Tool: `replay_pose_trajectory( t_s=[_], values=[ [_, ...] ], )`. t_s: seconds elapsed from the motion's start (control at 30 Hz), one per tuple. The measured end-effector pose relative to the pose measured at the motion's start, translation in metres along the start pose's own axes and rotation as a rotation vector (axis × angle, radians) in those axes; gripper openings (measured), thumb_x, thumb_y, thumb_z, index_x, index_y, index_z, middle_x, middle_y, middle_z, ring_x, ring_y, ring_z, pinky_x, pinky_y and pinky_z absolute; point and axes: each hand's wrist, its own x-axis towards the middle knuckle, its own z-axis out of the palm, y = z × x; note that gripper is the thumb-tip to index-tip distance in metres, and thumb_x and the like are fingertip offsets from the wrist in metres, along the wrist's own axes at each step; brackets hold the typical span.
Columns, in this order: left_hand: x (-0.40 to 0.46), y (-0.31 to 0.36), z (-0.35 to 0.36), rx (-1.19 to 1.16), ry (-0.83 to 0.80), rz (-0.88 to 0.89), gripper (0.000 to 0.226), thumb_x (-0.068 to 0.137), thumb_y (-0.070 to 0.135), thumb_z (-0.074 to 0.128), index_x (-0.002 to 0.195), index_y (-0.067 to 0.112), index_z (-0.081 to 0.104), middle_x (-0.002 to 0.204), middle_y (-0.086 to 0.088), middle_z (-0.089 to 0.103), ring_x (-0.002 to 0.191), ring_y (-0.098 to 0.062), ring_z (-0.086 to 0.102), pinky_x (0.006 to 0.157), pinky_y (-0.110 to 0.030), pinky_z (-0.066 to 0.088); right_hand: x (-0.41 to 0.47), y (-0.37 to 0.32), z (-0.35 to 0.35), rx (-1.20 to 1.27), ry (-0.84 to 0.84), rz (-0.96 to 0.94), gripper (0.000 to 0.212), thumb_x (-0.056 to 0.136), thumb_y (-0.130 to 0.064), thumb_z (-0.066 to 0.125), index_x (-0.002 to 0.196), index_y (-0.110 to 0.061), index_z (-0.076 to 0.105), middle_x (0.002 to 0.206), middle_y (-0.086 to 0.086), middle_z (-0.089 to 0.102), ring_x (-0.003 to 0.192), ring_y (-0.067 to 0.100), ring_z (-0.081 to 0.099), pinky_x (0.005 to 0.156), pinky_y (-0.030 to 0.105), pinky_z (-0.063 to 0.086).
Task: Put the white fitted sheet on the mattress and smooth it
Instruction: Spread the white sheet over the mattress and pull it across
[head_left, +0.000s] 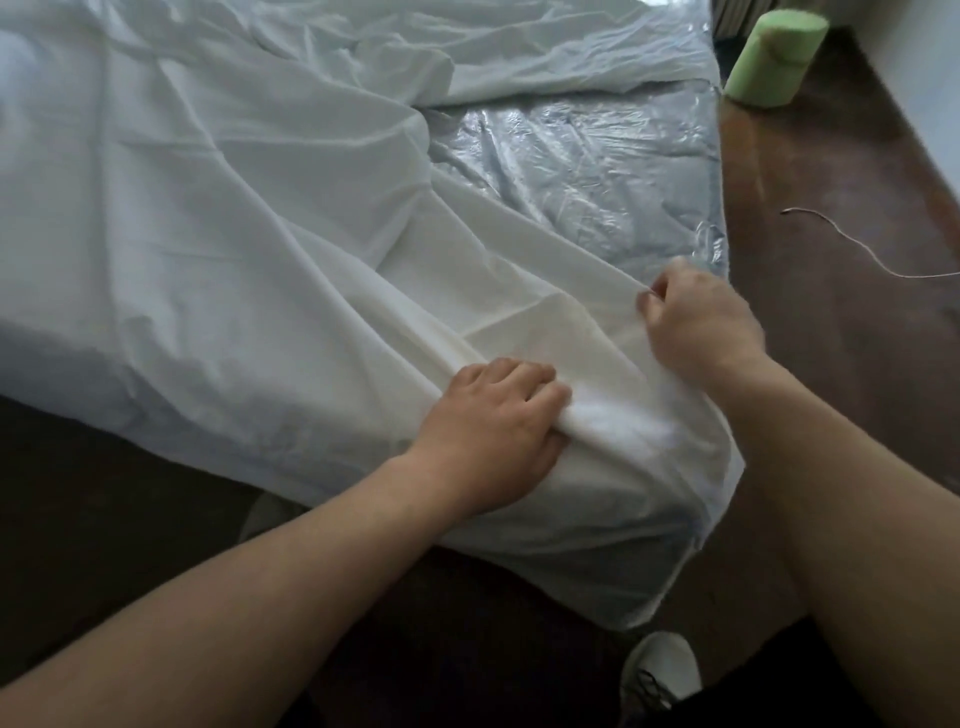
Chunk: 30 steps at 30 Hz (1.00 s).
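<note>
The white fitted sheet (234, 234) lies wrinkled over most of the mattress (597, 171), whose plastic-wrapped surface shows bare along the right side. At the near right corner the sheet hangs down over the mattress edge. My left hand (493, 431) grips a bunched fold of the sheet at that corner, fingers curled into the cloth. My right hand (701, 322) pinches the sheet's edge a little farther along the right side, close to the bare plastic.
A green foam roll (774, 57) stands on the brown floor at the far right. A thin cord (872, 249) lies on the floor to the right. My white shoe (660, 675) is by the mattress corner. Dark floor runs along the near side.
</note>
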Motion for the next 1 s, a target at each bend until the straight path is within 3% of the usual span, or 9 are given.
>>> replay_pose_trajectory(
  t_s=[0.07,0.17,0.3,0.37,0.43,0.5,0.73,0.9,1.0],
  values=[
    [-0.006,0.009,-0.007,0.053,-0.027,-0.02,0.047,0.088,0.051,0.048,0.12,0.022,0.067,0.132,-0.002,0.064,0.116,-0.03,0.061,0.097,-0.047,0.047,-0.007,0.023,-0.027,0.081,0.105,0.102,0.021,0.1,-0.031,0.052,0.11,-0.014,0.059,0.115,0.02,0.066,0.108,0.042,0.06,0.089,0.045,0.046],
    [-0.004,0.014,-0.022,0.072,-0.21,-0.116,0.054,0.092,0.057,0.044,0.137,0.027,0.053,0.15,0.0,0.048,0.135,-0.028,0.047,0.109,-0.05,0.037,-0.014,0.061,-0.058,0.183,0.228,0.294,0.024,0.095,-0.029,0.053,0.109,-0.013,0.063,0.116,0.02,0.067,0.112,0.043,0.06,0.093,0.046,0.047],
    [0.001,0.005,-0.039,0.078,-0.336,-0.188,0.056,0.094,0.062,0.049,0.139,0.029,0.047,0.154,0.002,0.039,0.14,-0.025,0.035,0.112,-0.047,0.036,-0.026,0.082,-0.057,0.145,-0.002,0.488,0.036,0.069,-0.02,0.054,0.096,-0.001,0.069,0.1,0.024,0.069,0.094,0.043,0.065,0.085,0.044,0.055],
    [0.0,-0.001,-0.042,0.053,-0.37,-0.238,0.056,0.092,0.064,0.052,0.136,0.029,0.05,0.147,0.002,0.043,0.136,-0.026,0.037,0.107,-0.046,0.041,-0.028,0.071,-0.047,0.096,-0.097,0.497,0.045,0.073,-0.024,0.058,0.112,-0.002,0.065,0.118,0.025,0.063,0.104,0.043,0.063,0.092,0.048,0.053],
    [-0.005,-0.005,-0.042,0.046,-0.332,-0.265,0.046,0.094,0.058,0.056,0.128,0.027,0.057,0.134,0.001,0.05,0.125,-0.027,0.044,0.099,-0.046,0.047,-0.025,0.053,-0.039,0.089,-0.081,0.418,0.065,0.088,-0.045,0.057,0.141,-0.009,0.046,0.14,0.022,0.047,0.123,0.045,0.054,0.101,0.052,0.046],
    [-0.006,-0.006,-0.042,0.06,-0.274,-0.239,0.03,0.098,0.048,0.057,0.114,0.023,0.063,0.117,0.0,0.058,0.111,-0.028,0.053,0.089,-0.045,0.051,-0.018,0.036,-0.03,0.094,-0.082,0.275,0.075,0.091,-0.059,0.054,0.149,-0.017,0.035,0.145,0.019,0.045,0.129,0.043,0.052,0.105,0.052,0.044],
    [-0.001,-0.002,-0.049,0.184,-0.071,-0.122,0.005,0.094,0.027,0.063,0.091,0.023,0.065,0.088,0.001,0.063,0.08,-0.031,0.061,0.062,-0.035,0.038,-0.011,0.022,-0.003,-0.098,-0.092,0.02,0.025,0.096,-0.039,0.055,0.098,-0.017,0.066,0.111,0.016,0.069,0.105,0.036,0.064,0.086,0.041,0.051],
    [0.003,-0.002,-0.048,0.044,0.155,-0.146,0.01,0.092,0.029,0.066,0.085,0.022,0.065,0.083,0.0,0.063,0.077,-0.031,0.06,0.06,-0.037,0.046,0.001,0.035,-0.031,0.261,0.153,0.093,0.021,0.094,-0.034,0.056,0.09,-0.015,0.062,0.102,0.016,0.07,0.099,0.038,0.063,0.083,0.041,0.049],
    [0.003,0.005,-0.044,-0.099,-0.125,-0.149,0.016,0.099,0.035,0.056,0.1,0.026,0.069,0.103,0.001,0.067,0.097,-0.029,0.062,0.078,-0.04,0.053,0.004,0.054,-0.043,0.281,0.244,0.129,0.023,0.094,-0.036,0.056,0.099,-0.016,0.066,0.108,0.016,0.07,0.105,0.04,0.063,0.089,0.044,0.05]
  ],
)
